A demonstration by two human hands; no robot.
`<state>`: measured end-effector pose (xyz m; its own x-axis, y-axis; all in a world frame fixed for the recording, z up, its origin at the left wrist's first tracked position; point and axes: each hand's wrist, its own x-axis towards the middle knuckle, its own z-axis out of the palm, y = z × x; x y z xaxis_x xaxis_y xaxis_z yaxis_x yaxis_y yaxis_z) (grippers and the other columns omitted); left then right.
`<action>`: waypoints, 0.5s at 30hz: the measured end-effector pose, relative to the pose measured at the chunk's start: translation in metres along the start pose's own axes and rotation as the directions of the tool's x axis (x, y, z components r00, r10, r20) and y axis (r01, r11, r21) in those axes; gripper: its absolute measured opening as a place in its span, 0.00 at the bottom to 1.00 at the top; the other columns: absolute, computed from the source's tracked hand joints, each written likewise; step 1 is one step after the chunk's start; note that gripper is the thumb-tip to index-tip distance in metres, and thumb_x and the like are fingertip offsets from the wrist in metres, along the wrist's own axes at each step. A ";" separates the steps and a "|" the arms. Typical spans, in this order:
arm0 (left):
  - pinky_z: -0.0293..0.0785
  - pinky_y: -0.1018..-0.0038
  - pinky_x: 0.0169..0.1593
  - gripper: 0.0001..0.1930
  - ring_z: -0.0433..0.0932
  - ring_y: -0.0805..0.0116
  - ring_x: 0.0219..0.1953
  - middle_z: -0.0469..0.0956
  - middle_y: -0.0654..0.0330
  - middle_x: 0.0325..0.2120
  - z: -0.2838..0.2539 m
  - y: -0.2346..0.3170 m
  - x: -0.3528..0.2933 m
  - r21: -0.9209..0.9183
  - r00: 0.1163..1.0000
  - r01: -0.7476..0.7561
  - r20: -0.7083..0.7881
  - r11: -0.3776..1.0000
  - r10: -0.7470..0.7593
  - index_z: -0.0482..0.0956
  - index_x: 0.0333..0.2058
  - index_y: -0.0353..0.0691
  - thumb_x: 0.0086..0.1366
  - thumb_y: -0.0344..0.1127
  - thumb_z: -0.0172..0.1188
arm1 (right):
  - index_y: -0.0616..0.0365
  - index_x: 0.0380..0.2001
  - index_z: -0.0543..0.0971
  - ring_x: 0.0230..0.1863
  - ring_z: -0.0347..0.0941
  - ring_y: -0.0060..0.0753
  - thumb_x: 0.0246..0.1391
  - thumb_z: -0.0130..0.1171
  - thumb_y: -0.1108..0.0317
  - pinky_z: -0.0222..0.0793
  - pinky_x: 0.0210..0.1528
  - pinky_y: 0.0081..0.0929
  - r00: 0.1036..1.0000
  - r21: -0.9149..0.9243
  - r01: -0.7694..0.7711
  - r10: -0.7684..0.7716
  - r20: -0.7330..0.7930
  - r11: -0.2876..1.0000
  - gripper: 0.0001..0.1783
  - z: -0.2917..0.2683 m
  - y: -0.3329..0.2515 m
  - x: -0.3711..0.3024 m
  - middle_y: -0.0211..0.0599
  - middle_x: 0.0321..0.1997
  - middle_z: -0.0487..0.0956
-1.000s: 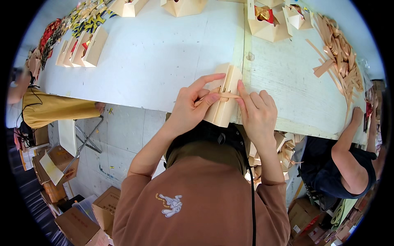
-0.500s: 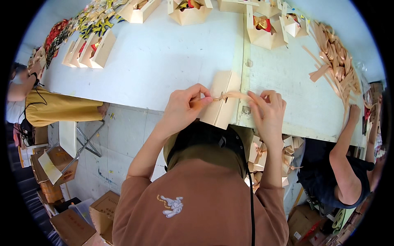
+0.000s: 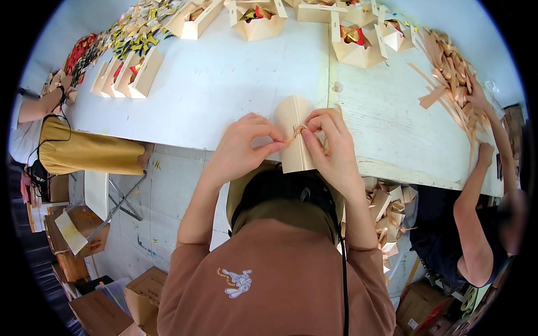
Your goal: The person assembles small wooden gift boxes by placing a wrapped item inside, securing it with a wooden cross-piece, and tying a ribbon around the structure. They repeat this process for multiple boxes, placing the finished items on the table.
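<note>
A cream folded paper box [image 3: 297,159] stands at the table's near edge, its two top flaps meeting along a centre line. A peach ribbon [image 3: 293,135] loops round at that line, midway along the box. My left hand [image 3: 246,144] is at the box's left side, thumb and forefinger pinched on the ribbon. From the right, my right hand [image 3: 336,147] presses its thumb and fingertips together on the ribbon by the loop. Its fingers partly hide the ribbon there and the box's right side.
Open cream boxes [image 3: 259,31] with red and gold packets line the far side. Several boxes [image 3: 140,75] stand at left. A ribbon pile [image 3: 448,73] lies at right, with a co-worker's hand [image 3: 476,95] on it. Tied boxes [image 3: 389,215] fill a container below the table.
My right hand has moved left, from the stretched ribbon to the box's middle. The ribbon's long right part is now gathered in a loop. At right, a co-worker's hand has reached the ribbon pile.
</note>
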<state>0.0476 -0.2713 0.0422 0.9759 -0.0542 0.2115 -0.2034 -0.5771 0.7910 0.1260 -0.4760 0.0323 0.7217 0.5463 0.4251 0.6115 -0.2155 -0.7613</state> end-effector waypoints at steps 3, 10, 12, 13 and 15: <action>0.73 0.69 0.43 0.04 0.74 0.66 0.33 0.78 0.60 0.31 0.007 0.008 -0.002 -0.253 0.976 0.216 0.070 0.943 -0.205 0.81 0.32 0.36 0.59 0.28 0.67 | 0.64 0.35 0.73 0.37 0.74 0.43 0.58 0.58 0.79 0.70 0.39 0.33 0.992 0.106 -0.128 0.128 0.006 0.986 0.04 0.005 -0.005 0.001 0.43 0.42 0.75; 0.70 0.75 0.44 0.04 0.70 0.72 0.33 0.74 0.63 0.32 0.024 0.003 0.005 -0.426 0.998 -0.031 0.029 0.904 0.048 0.74 0.35 0.33 0.66 0.26 0.59 | 0.66 0.32 0.71 0.31 0.75 0.37 0.60 0.54 0.81 0.70 0.33 0.30 0.969 0.117 -0.070 0.095 -0.227 0.991 0.03 0.028 0.002 -0.011 0.45 0.41 0.82; 0.70 0.76 0.45 0.03 0.71 0.74 0.35 0.75 0.64 0.33 0.028 -0.009 0.003 -0.524 0.998 0.002 0.050 0.852 0.029 0.74 0.36 0.34 0.68 0.27 0.59 | 0.65 0.32 0.71 0.29 0.75 0.33 0.61 0.54 0.80 0.70 0.31 0.29 0.953 0.223 -0.132 0.186 -0.240 0.966 0.03 0.029 0.005 -0.009 0.44 0.40 0.83; 0.70 0.76 0.46 0.03 0.71 0.74 0.36 0.75 0.65 0.34 0.027 -0.014 0.003 -0.570 0.998 0.016 0.061 0.822 0.023 0.75 0.37 0.35 0.68 0.28 0.59 | 0.65 0.33 0.71 0.29 0.75 0.28 0.62 0.53 0.80 0.71 0.33 0.25 0.957 0.211 -0.144 0.190 -0.219 0.967 0.03 0.027 0.005 -0.007 0.44 0.41 0.83; 0.73 0.75 0.44 0.04 0.73 0.75 0.35 0.76 0.65 0.32 0.022 -0.019 -0.003 -0.569 0.991 0.119 0.119 0.814 -0.061 0.77 0.38 0.34 0.68 0.29 0.59 | 0.65 0.34 0.71 0.30 0.74 0.20 0.64 0.53 0.79 0.72 0.35 0.19 0.963 0.188 -0.169 0.203 -0.179 0.968 0.03 0.023 0.005 -0.004 0.44 0.44 0.84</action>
<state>0.0501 -0.2783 0.0142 0.9890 -0.1152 0.0926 -0.0946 -0.0123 0.9954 0.1187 -0.4610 0.0152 0.8769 0.3372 0.3425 0.4089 -0.1489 -0.9004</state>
